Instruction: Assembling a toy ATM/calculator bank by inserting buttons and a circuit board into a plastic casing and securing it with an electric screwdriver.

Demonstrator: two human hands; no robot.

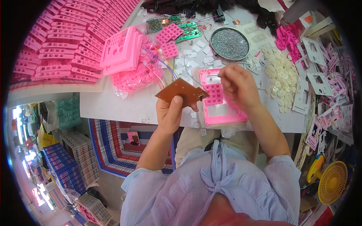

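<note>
My left hand (171, 113) grips a brown circuit board (181, 91), thumb flat on top, with thin coloured wires leading off toward the back. A pink plastic housing (225, 119) lies on the table just to the right of it. In the housing sits a pink rubber keypad (214, 95), with a clear window below it. Over the housing's upper right part, my right hand (239, 86) is closed in a pinch. A thin silvery piece shows beside its fingertips; whether they hold it I cannot tell.
Behind the housing stands a round tin of small screws (230, 43). White round parts (281, 77) are heaped at right. Pink housing shells (120, 51) and a bag of pink keypads (132, 81) lie left, near stacked pink frames (60, 49). Green circuit boards (188, 32) lie farther back.
</note>
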